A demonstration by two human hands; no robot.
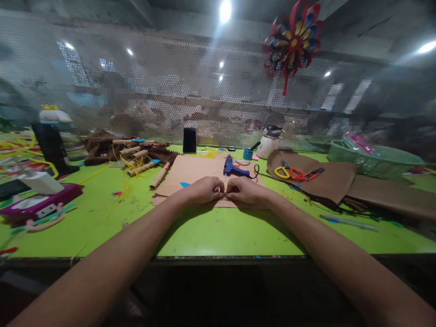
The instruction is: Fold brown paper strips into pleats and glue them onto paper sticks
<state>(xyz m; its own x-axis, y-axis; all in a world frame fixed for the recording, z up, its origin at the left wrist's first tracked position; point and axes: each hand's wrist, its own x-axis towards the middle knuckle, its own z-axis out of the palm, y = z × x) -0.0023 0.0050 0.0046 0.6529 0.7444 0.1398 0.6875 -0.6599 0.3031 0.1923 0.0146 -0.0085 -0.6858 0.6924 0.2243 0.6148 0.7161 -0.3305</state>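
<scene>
My left hand (208,189) and my right hand (244,190) meet over the front part of a stack of brown paper sheets (195,167). Both are closed, with thumbs and fingers pinched and the fingertips nearly touching. Whatever thin thing lies between them is too small to make out. Just beyond my right hand a blue glue gun (236,170) rests on the paper, its nozzle toward me. A small blue paper piece (185,185) lies left of my left hand.
Rolled paper tubes (160,176) tied with yellow strands lie left. Scissors (297,175) rest on brown paper (329,181) at right, before a green basket (388,159). A pen (350,222), a purple power strip (68,194), a phone (190,140) and a white jug (269,146) stand around.
</scene>
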